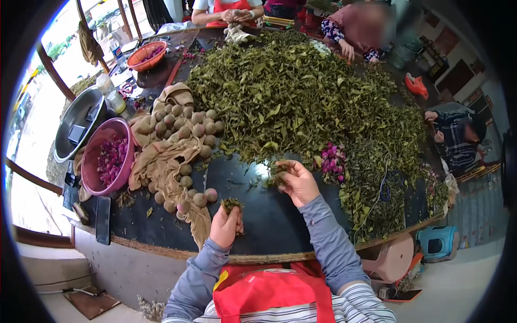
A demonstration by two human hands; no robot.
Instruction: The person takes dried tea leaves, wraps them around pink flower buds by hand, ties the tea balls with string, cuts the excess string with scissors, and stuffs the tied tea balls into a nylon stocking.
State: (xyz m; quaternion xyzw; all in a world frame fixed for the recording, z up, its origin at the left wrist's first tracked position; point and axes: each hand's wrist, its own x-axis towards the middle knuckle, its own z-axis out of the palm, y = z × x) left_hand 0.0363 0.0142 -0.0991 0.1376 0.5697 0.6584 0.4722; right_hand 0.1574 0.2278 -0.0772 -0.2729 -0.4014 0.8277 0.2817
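Observation:
My left hand [226, 223] is closed on a small clump of green leaves [231, 204] above the table's front edge. Farther right and forward, my right hand [297, 183] pinches some leaves [277, 175] over the dark tabletop [264, 220]. A large heap of green leaves [280, 91] spreads just beyond it. Pink flower buds [333, 161] lie by the heap, right of my right hand. Left of my left hand are round wrapped balls [200, 199] on a tan cloth [161, 156].
A pink basin [129, 161] of flower buds and a metal basin [67, 121] stand at the left, with a phone [103, 220] near the edge. An orange basket [145, 56] sits farther back. Other people's hands [237, 15] [347, 51] are across the table; another person [458, 134] is at the right.

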